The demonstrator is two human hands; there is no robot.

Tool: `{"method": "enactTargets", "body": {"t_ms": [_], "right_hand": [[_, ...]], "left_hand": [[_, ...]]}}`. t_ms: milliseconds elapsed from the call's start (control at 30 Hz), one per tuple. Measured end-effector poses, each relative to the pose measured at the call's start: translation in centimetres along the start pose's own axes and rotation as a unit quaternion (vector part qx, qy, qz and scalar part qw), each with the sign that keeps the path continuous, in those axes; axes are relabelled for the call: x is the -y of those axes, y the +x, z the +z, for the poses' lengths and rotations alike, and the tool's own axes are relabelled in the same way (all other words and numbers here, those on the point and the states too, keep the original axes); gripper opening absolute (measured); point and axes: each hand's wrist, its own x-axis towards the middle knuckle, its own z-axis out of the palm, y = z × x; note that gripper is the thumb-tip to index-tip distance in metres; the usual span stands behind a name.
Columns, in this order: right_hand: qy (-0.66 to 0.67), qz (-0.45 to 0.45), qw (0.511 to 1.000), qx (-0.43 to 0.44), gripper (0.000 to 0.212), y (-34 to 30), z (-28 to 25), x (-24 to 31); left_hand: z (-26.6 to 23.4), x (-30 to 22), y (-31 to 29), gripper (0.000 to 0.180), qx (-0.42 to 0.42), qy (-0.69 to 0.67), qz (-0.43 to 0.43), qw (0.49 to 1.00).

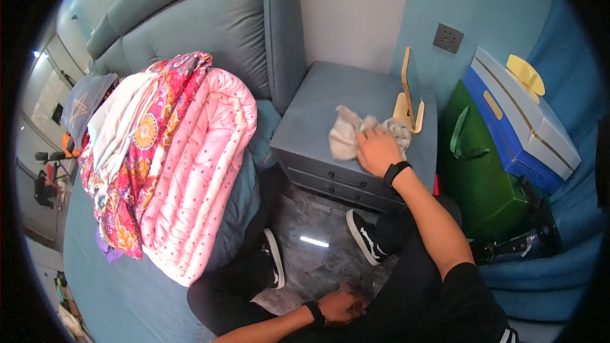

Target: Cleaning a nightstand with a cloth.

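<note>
My right hand [379, 150] presses down on a crumpled grey-beige cloth [344, 133], its fingers bent over it. The cloth lies on the top of a blue-grey nightstand [327, 86], near the front edge. Just behind the hand stands a mirror [410, 82] with a thin gold-coloured frame and base, tilted on the nightstand's right side. Low down between my legs, my left hand [343, 306] is loosely curled, with nothing visible in it. Two drawers with dark handles [347, 181] face me below the cloth.
On the left, a bed [95, 279] carries a folded pink quilt [203, 159], patterned red bedding [136, 197] and pale fabric [121, 111]. Right of the nightstand stand a green bag [486, 184] and a blue-and-white box [521, 114], beside a blue curtain [572, 44]. A socket [448, 37] is on the wall.
</note>
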Motion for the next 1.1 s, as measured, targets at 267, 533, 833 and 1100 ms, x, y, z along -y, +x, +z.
{"method": "enactTargets", "body": {"t_ms": [267, 533, 833, 1100], "right_hand": [[0.066, 0.0, 0.998, 0.025, 0.026, 0.5, 0.7, -0.1], [0.107, -0.041, 0.984, 0.137, 0.031, -0.3, -0.2, 0.8], [0.123, 0.045, 0.991, -0.027, 0.042, 0.2, 0.4, -2.1], [0.054, 0.064, 0.98, 0.179, 0.041, -3.2, -2.8, -1.9]], "left_hand": [[0.8, 1.2, 0.1, 0.026, -0.048, -0.015, 0.092, 0.995], [0.0, -1.1, -0.2, 0.022, -0.045, -0.049, -0.037, 0.997], [-0.3, 0.1, -0.3, 0.033, 0.027, 0.024, -0.034, 0.999], [0.5, 0.6, 0.1, 0.03, 0.025, 0.022, 0.027, 0.999]]}}
